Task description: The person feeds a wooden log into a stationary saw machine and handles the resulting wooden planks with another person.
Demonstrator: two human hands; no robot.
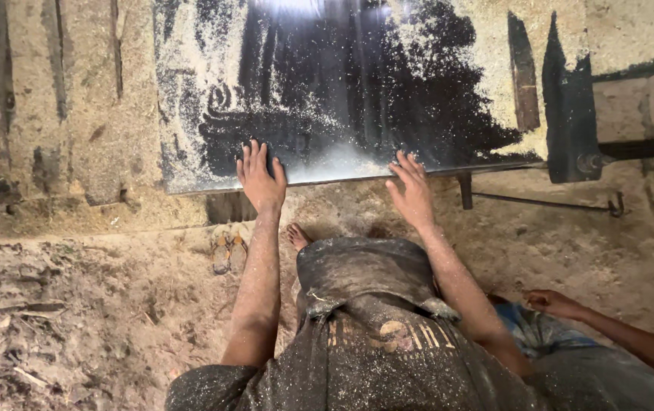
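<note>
Far left: rough, dust-caked wooden boards [53,106] and a floor [76,320] deep in sawdust and chips. A pair of sandals [228,247] lies in the dust just under the near edge of the dark metal table [342,91].

The table top is smooth and black, strewn with pale sawdust, thickest along its left side and far right corner, with swept streaks across the middle.

Left hand [260,179]: flat, fingers spread and apart, palm pressed on the table's near edge. It grips nothing. Arm straight, speckled with dust.

Between the arms, a bare foot [296,236] shows on the floor, below it dusty dark clothing.

Right hand [412,190]: also open, fingers splayed, fingertips resting on the table's near edge, holding nothing.

Judgement: the work in hand appears to be wiping or pressing at the table surface, both palms on its front edge; any push across it would call for even weight through both hands and care near whatever cutting slot lies under the dust.

Right: a dark metal bracket [570,122] and rod [547,202] off the table's end. Lower right, another person's hand [555,303] reaches in low, near blue cloth, well apart from the table.

Containers: none visible; the sawdust lies loose on table and floor.
</note>
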